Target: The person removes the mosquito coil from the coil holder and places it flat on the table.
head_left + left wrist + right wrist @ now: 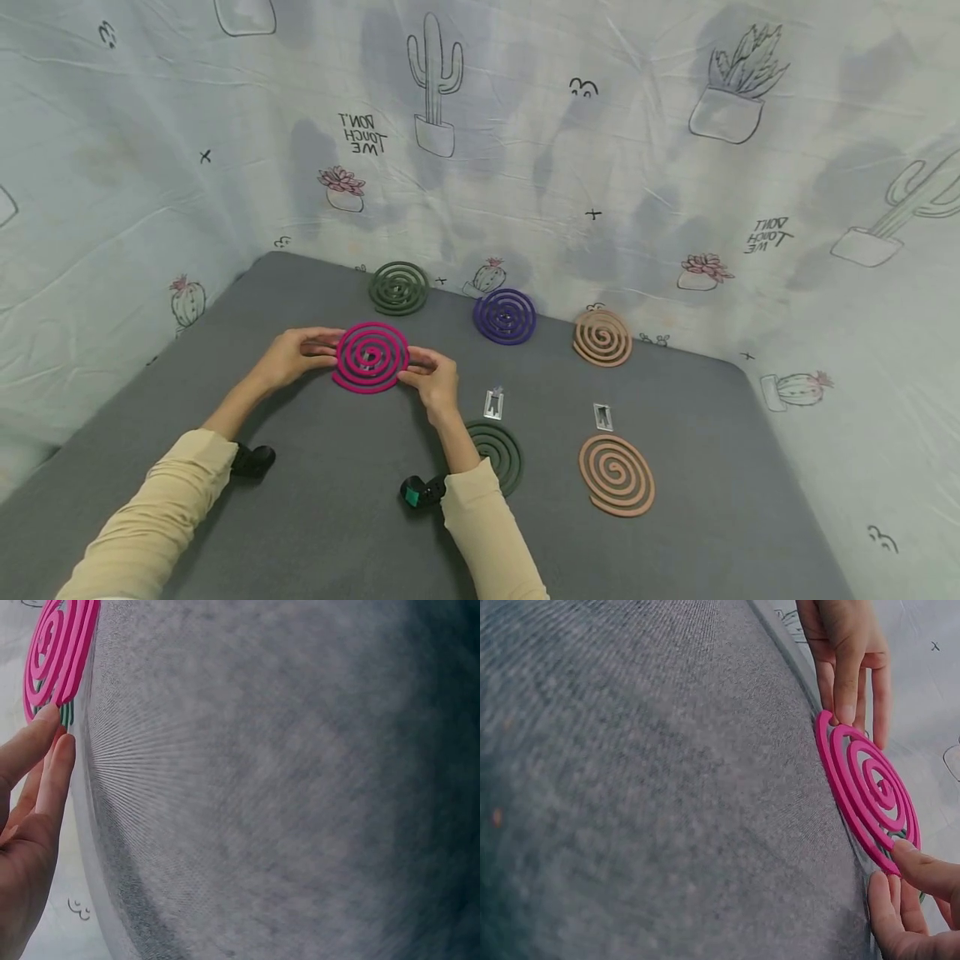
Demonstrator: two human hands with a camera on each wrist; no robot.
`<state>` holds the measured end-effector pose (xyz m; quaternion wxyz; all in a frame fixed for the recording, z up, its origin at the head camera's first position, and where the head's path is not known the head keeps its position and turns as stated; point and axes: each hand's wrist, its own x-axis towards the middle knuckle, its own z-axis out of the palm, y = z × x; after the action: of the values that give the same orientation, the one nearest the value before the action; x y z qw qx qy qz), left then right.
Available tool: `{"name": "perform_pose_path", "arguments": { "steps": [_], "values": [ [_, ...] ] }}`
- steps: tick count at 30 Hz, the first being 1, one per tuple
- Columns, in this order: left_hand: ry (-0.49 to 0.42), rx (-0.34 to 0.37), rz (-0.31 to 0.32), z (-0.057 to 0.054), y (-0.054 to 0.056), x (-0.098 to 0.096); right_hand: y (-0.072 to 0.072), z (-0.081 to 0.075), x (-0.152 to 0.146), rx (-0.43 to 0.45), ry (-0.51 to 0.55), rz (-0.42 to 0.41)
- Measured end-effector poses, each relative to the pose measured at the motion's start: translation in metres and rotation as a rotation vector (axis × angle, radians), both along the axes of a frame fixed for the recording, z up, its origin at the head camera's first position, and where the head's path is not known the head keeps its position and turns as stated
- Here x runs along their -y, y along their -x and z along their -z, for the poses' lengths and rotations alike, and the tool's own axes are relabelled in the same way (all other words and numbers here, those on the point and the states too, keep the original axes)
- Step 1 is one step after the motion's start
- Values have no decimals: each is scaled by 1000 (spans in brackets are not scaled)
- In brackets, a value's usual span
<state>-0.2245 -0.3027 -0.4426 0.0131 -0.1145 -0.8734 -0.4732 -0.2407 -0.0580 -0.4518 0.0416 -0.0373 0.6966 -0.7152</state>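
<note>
A pink mosquito coil [370,355] is held between both hands, lifted with its flat face toward the head camera. My left hand [294,357] pinches its left edge, thumb in front and fingers behind. The right hand [437,385] grips the opposite edge the same way. In the right wrist view, the pink coil [838,776] stands tilted, with the left hand [851,656] above and the right hand [919,900] below. A bit of metal shows through near its centre in the head view. Behind it stands a green coil [398,288].
A purple coil [505,317] and an orange coil [602,337] stand along the table's back edge. Two metal coil stands [493,404] lie right of the hands. Nearer are another orange coil [615,469] and a green coil [504,457], partly hidden by the right forearm.
</note>
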Motion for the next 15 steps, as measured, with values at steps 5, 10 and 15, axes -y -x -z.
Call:
{"name": "perform_pose_path", "arguments": {
  "steps": [5,10,15],
  "values": [
    [21,-1,-21,-1,1,0,0,-2,1,-11,-12,5],
    [54,10,-37,-5,2,-3,2,-2,0,-8,-7,32],
    [55,18,-27,-8,0,-3,2,-2,0,-2,-29,38]
  ]
}}
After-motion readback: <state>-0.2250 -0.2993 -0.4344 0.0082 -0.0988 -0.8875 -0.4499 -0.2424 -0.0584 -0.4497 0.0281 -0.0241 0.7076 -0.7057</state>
